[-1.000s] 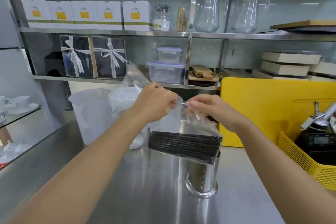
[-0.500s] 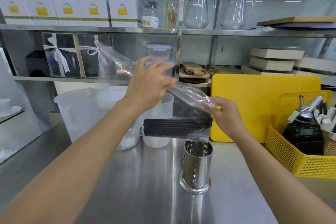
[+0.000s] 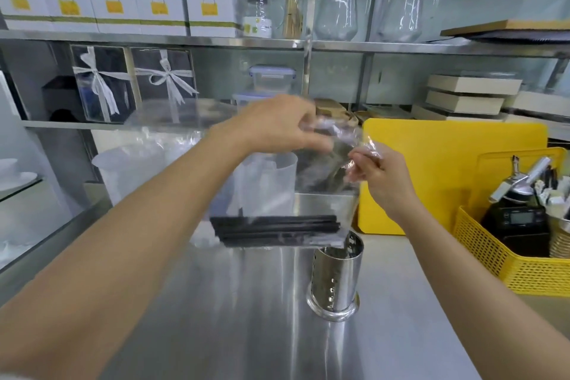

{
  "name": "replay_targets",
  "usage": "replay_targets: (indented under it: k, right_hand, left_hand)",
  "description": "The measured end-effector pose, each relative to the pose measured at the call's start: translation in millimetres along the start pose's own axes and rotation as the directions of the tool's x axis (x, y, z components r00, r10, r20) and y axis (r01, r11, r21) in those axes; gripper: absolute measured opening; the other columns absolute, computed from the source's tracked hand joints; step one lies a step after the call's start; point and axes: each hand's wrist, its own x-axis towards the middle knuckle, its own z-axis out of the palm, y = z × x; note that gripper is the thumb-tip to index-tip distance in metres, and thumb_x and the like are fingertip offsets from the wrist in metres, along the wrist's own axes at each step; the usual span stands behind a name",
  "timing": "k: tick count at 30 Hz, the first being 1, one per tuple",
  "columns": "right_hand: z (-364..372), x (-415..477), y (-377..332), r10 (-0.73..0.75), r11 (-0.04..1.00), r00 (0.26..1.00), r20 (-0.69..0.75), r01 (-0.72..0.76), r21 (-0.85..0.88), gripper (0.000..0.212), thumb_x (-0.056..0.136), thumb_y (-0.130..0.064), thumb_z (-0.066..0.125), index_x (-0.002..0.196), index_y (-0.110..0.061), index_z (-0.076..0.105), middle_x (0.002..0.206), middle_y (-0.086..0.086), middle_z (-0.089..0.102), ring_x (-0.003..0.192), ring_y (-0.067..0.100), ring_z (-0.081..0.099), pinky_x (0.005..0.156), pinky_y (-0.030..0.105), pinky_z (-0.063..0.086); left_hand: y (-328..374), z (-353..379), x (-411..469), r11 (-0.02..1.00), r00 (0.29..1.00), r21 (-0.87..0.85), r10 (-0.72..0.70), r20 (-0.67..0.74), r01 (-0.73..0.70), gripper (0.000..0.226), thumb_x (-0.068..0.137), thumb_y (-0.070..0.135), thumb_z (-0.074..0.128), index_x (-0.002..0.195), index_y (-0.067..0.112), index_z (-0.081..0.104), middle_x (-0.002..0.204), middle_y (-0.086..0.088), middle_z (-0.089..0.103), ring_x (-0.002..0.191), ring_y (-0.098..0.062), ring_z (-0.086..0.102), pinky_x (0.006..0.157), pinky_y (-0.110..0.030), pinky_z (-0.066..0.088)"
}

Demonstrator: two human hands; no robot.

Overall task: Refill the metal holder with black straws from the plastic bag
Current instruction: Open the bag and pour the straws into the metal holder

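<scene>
Now both hands raised: left hand (image 3: 277, 126), right hand (image 3: 382, 176) pinching plastic bag (image 3: 327, 182).

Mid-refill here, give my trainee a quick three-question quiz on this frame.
1. True or false: the black straws lie crosswise in the bottom of the plastic bag.
2. Which hand grips the bag's top edge nearer the yellow board: A left hand, B right hand?
3. Fill in: the metal holder stands upright on the steel ____.

Key: 1 true; 2 B; 3 counter.
</scene>
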Motion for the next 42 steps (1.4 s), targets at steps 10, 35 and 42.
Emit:
replay_targets:
  k: [10, 35, 42]
  right_hand:
    - [9.6, -14.4, 11.2, 0.139, 0.95, 0.97, 0.199, -0.187, 0.248, 0.022, 0.072, -0.015, 0.073, 0.093, -0.018, 0.067, 0.09, 0.01, 0.071, 0.084, 0.023, 0.067, 0.074, 0.033, 0.052]
    - [-26.8, -10.5, 36.9, 0.317, 0.828, 0.948, 0.027, -0.29, 0.48, 0.013, 0.083, -0.03, 0.06, 0.08, -0.018, 0.062, 0.071, 0.003, 0.069, 0.066, 0.018, 0.069, 0.069, 0.034, 0.049]
    - [-21.6, -17.7, 48.5, 0.489, 0.742, 0.859, 0.153, -0.502, 0.444, 0.036, 0.085, -0.037, 0.056, 0.108, -0.009, 0.049, 0.073, 0.007, 0.057, 0.059, 0.015, 0.06, 0.065, 0.027, 0.047]
  left_hand:
    - [5.4, 6.8, 6.7, 0.999, 1.0, -0.048, -0.001, -0.03, -0.001, 0.014, 0.078, 0.029, 0.07, 0.079, 0.016, 0.066, 0.074, 0.007, 0.059, 0.08, -0.018, 0.054, 0.054, -0.027, 0.03]
    - [-74.2, 21.3, -34.4, 0.367, 0.848, -0.897, -0.53, 0.015, 0.246, 0.01, 0.074, 0.001, 0.071, 0.074, 0.009, 0.066, 0.055, 0.001, 0.069, 0.053, -0.017, 0.063, 0.067, -0.032, 0.059]
    - [-59.1, 34.3, -17.3, 0.381, 0.797, -0.89, -0.604, -0.035, 0.25, 0.012, 0.081, 0.0, 0.064, 0.073, 0.008, 0.06, 0.07, -0.008, 0.062, 0.05, -0.011, 0.063, 0.059, -0.029, 0.057]
